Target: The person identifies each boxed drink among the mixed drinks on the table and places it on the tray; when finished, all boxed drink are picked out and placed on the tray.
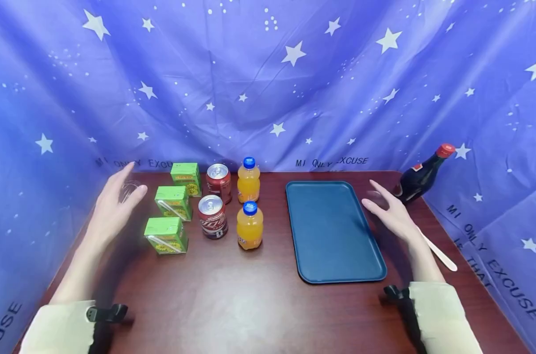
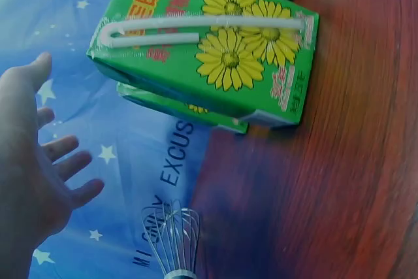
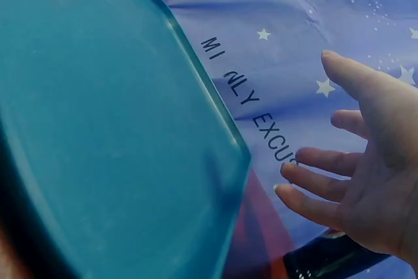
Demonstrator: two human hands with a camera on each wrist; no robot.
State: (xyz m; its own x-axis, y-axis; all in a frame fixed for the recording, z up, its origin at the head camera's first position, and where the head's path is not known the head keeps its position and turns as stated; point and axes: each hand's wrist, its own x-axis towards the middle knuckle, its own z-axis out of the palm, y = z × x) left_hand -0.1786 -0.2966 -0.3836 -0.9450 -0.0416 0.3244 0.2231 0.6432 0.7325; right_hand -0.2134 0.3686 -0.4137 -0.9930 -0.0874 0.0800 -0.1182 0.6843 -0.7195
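My left hand [image 1: 110,209] hovers left of three green drink cartons, with fingers spread and nothing held. The nearest carton [image 2: 209,44] has yellow flowers and a white straw. A wire whisk [image 2: 173,236] is by the left hand; in the head view the hand partly hides it. My right hand [image 1: 394,214] is raised at the right side of a dark blue tray [image 1: 334,231], its fingers extended and holding nothing. Just behind it, a dark bottle [image 1: 418,179] with a red cap stands on the table. A pale, flat-ended utensil [image 1: 440,253] is partly hidden by the right wrist.
Two red cans, the front can [image 1: 212,219] and the back can [image 1: 219,182], stand beside the cartons. Two orange drink bottles with blue caps, one in front [image 1: 250,228] and one behind [image 1: 249,187], stand left of the tray. A blue star-patterned curtain [image 1: 250,73] encloses the brown table [image 1: 215,305].
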